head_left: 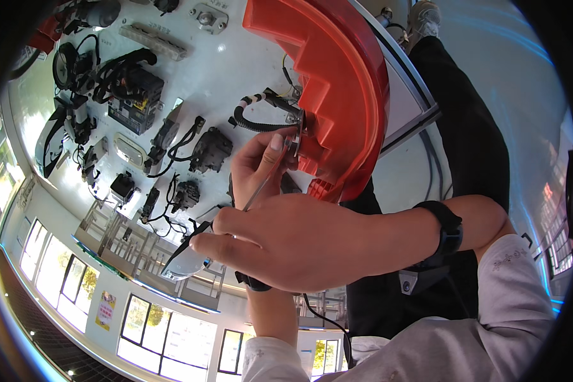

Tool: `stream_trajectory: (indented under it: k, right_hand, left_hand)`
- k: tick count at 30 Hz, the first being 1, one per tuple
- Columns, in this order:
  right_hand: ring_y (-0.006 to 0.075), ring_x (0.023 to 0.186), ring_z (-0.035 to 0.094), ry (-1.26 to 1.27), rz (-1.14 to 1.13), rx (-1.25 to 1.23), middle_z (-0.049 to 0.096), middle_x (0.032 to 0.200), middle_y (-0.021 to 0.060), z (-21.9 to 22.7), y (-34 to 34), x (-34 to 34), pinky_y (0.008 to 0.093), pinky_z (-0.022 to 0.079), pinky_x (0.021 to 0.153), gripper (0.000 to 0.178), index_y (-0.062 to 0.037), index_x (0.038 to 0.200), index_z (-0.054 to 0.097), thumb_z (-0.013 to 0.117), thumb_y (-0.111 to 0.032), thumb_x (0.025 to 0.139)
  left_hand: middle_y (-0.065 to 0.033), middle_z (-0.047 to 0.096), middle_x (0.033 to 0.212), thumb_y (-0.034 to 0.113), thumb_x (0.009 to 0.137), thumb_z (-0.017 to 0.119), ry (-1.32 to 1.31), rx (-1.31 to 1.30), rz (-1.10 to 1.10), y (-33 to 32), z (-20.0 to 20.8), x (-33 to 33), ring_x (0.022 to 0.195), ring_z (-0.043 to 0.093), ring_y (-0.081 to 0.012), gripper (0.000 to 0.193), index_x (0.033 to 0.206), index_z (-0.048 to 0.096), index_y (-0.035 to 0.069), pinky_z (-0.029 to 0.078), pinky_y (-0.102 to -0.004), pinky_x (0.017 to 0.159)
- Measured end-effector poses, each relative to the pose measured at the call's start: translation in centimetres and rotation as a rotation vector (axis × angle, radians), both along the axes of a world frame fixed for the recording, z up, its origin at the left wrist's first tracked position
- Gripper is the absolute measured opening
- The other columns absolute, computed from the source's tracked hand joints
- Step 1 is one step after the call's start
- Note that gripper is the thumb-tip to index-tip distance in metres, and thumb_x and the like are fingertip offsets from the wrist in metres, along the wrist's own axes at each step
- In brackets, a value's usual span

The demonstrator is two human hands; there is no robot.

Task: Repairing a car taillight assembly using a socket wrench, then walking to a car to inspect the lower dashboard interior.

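A large curved red plastic housing (350,76) with a stepped inner edge stands out from a white panel. At its inner side, my left hand (251,167) is closed, thumb and fingers pinching a small metal fitting (294,144). My right hand (293,239) crosses in front of the left wrist and is closed round a tool with a thin metal shaft (260,191), which looks like a screwdriver. Its handle is hidden in my fist. The shaft slants up to the fitting, its tip close to my left thumb. A black corrugated wiring hose (251,121) runs up beside the fitting.
The white panel (219,70) carries several black vehicle parts, among them a box-shaped module (137,99) and a wired connector unit (211,151). A metal frame edge (409,124) borders it near my leg (471,121). Metal racks (127,248) and windows (165,328) lie beyond.
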State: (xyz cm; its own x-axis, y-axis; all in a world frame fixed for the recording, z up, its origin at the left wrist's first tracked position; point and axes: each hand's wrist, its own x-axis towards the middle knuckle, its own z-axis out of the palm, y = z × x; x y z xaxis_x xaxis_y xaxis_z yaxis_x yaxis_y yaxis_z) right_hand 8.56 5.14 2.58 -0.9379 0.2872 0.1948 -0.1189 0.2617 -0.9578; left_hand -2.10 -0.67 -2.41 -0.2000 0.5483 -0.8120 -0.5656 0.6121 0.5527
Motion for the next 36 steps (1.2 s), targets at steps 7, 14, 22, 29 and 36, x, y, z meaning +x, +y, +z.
stream_trajectory:
  k: [7,14,22,29,36]
  right_hand:
    - [0.0214,0.065,0.062,-0.027,-0.27,-0.095,0.058,0.089,0.0121,0.2,4.7,0.1,0.0319,0.047,0.047,0.037,-0.0003,0.122,0.046,0.054,-0.004,0.086]
    - [0.0251,0.058,0.062,-0.181,-0.411,-0.166,0.055,0.062,0.0099,-0.4,11.2,0.6,0.0336,0.049,0.047,0.049,0.0052,0.109,0.042,0.069,0.001,0.068]
    - [0.0299,0.063,0.065,-0.296,-0.266,0.08,0.054,0.084,0.0209,-0.8,13.3,-0.7,0.0328,0.054,0.048,0.062,0.007,0.114,0.036,0.073,0.003,0.064]
    - [0.0238,0.064,0.057,-0.307,-0.351,-0.105,0.054,0.081,0.0109,0.2,13.7,-2.7,0.0332,0.047,0.06,0.04,-0.0056,0.124,0.048,0.055,0.004,0.086]
    - [0.018,0.059,0.06,0.165,-0.327,-0.085,0.061,0.082,0.0105,0.5,10.0,-2.9,0.0257,0.049,0.05,0.032,0.0047,0.103,0.061,0.066,0.001,0.072]
  left_hand:
    - [-0.0082,0.065,0.087,0.022,0.092,0.062,0.116,-0.225,-0.038,0.4,1.8,0.3,0.069,0.06,-0.0128,0.032,0.11,0.06,-0.004,0.05,-0.0261,0.064]
    - [-0.0013,0.062,0.08,0.018,0.094,0.059,0.249,0.085,0.05,1.8,2.1,2.3,0.072,0.052,-0.0065,0.02,0.098,0.063,-0.001,0.042,-0.0227,0.065]
    - [-0.0025,0.063,0.081,0.016,0.093,0.059,0.148,-0.121,0.139,1.3,2.0,1.6,0.07,0.052,-0.0084,0.022,0.097,0.064,-0.004,0.042,-0.0223,0.067]
    - [-0.0016,0.061,0.082,0.014,0.092,0.061,0.202,-0.073,0.226,1.1,2.3,0.5,0.07,0.052,-0.007,0.018,0.097,0.063,-0.003,0.042,-0.0212,0.065]
    - [0.0009,0.058,0.081,0.013,0.091,0.06,0.163,-0.04,0.36,2.6,4.3,-0.3,0.069,0.051,-0.006,0.018,0.102,0.058,-0.001,0.043,-0.0195,0.065]
